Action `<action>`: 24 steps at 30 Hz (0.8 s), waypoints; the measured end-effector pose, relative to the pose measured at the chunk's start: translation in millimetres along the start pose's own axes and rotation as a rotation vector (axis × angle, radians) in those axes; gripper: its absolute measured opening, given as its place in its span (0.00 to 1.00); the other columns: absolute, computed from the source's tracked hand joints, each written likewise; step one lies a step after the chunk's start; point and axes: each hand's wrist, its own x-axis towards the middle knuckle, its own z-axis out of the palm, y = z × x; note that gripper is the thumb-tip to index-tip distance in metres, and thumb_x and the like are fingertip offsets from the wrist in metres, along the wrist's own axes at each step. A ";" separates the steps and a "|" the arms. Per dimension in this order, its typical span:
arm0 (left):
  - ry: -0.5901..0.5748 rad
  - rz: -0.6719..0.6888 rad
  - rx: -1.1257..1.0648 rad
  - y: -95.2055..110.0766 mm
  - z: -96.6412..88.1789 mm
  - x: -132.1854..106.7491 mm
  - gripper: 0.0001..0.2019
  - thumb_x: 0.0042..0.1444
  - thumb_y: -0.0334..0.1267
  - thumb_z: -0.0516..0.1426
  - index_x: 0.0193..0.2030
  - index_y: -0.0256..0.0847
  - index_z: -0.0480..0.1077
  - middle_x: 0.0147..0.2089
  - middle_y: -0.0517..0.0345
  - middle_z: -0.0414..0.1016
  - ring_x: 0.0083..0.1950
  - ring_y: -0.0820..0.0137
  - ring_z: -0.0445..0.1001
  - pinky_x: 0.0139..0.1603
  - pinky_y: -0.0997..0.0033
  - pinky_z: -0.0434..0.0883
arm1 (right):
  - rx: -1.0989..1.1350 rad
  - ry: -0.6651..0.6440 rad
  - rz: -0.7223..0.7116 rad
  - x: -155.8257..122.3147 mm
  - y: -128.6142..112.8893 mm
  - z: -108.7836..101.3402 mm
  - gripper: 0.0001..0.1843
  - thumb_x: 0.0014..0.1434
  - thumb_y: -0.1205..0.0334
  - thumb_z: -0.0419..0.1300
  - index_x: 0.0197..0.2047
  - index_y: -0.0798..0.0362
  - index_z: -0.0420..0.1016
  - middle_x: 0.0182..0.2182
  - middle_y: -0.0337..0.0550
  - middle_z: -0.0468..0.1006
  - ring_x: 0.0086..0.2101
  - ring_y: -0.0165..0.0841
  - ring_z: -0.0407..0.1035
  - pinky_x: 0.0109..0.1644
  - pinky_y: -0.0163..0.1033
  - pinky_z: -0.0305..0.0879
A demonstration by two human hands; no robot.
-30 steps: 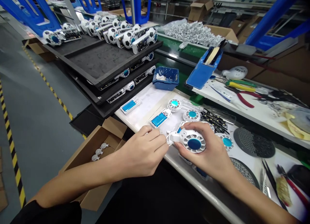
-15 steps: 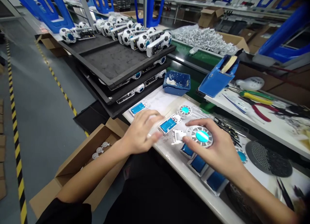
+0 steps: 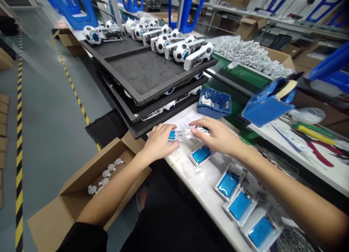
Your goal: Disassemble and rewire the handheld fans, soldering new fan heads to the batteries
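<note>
Surface: a white workbench (image 3: pixel 188 175), running from beneath the left hand (image 3: pixel 159 143) and right hand (image 3: pixel 218 135) toward the lower right
Just below the right hand: a blue-windowed white plastic part (image 3: pixel 201 155), lying flat
Farther down, past the right forearm: three more such parts (image 3: pixel 240 204), in a slanting row along the bench
Beyond the right hand: a blue plastic tub (image 3: pixel 214 103) with white scraps inside, at the far edge
Far lower right of the hands: a metal mesh disc (image 3: pixel 294 241), cut off by the frame

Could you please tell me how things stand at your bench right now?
Left hand on blue-panelled white module; right hand on white plastic part beside it; blue plastic tub just beyond.
</note>
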 end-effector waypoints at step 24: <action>0.137 -0.166 -0.226 -1.5 22.3 4.5 0.09 0.68 0.28 0.57 0.39 0.45 0.64 0.45 0.52 0.76 0.52 0.56 0.72 0.57 0.54 0.71 | -0.167 -0.088 0.079 16.7 12.3 40.9 0.11 0.73 0.47 0.66 0.53 0.38 0.86 0.56 0.45 0.72 0.52 0.45 0.73 0.50 0.48 0.75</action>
